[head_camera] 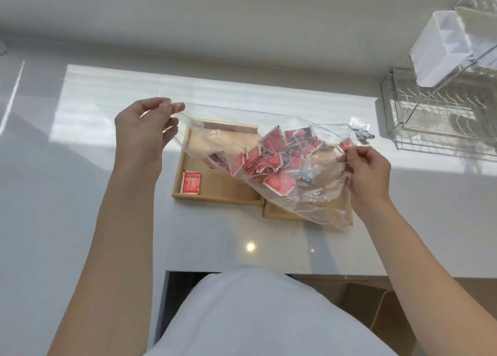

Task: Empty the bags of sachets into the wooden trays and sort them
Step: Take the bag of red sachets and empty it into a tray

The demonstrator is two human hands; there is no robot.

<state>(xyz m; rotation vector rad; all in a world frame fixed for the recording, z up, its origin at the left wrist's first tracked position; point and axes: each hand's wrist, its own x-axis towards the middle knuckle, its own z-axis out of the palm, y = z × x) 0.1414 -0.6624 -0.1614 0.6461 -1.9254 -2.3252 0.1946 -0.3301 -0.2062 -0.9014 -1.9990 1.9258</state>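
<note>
A clear plastic bag (317, 197) hangs stretched between my hands above two wooden trays. My left hand (144, 132) pinches its upper left corner, and my right hand (367, 167) grips its right edge. Several red sachets (271, 159) are bunched inside the bag, with a small dark item among them. The left wooden tray (215, 195) holds one red sachet (191, 182) in its front left corner. The right wooden tray (279, 214) lies mostly hidden under the bag.
A metal dish rack (435, 121) with a white plastic container (443, 46) stands at the far right of the white counter (107, 221). A small silver and dark item (360, 129) lies behind the bag. The counter's front edge runs just before my body.
</note>
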